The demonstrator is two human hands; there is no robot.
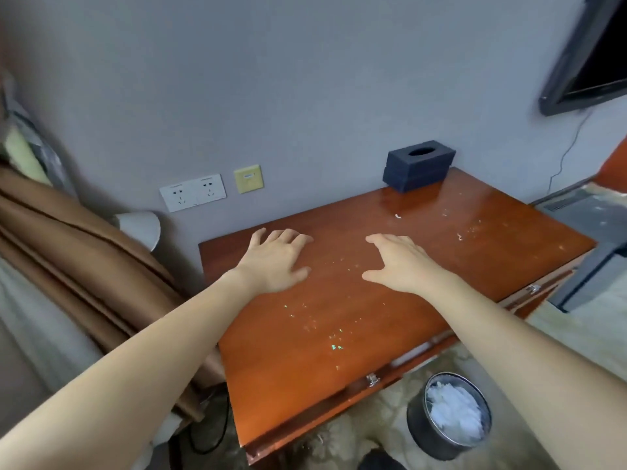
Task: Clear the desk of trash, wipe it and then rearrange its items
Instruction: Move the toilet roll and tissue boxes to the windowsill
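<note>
Both my arms reach out over the desk, a glossy reddish-brown wooden top set against a grey wall. My left hand lies palm down near the back left corner, fingers straight and close together, thumb out to the side, holding nothing. My right hand is beside it, well apart from it, also palm down, fingers loosely spread and slightly bent, thumb pointing toward the left hand, with nothing in its grasp. Whether either palm presses the wood or only hovers just above it I cannot tell. The surface around them is dirty: small pale and greenish flecks are scattered between my hands and toward the front edge, and two little white scraps lie farther back on the right. At the back right corner a dark blue tissue box stands against the wall, its oval opening facing up. On the floor by the front right of the desk sits a round dark bin with crumpled white material inside. On the wall to the left are a white double socket and a yellow plate beside it; a brown curtain hangs at far left, and a dark screen is mounted at top right.
</note>
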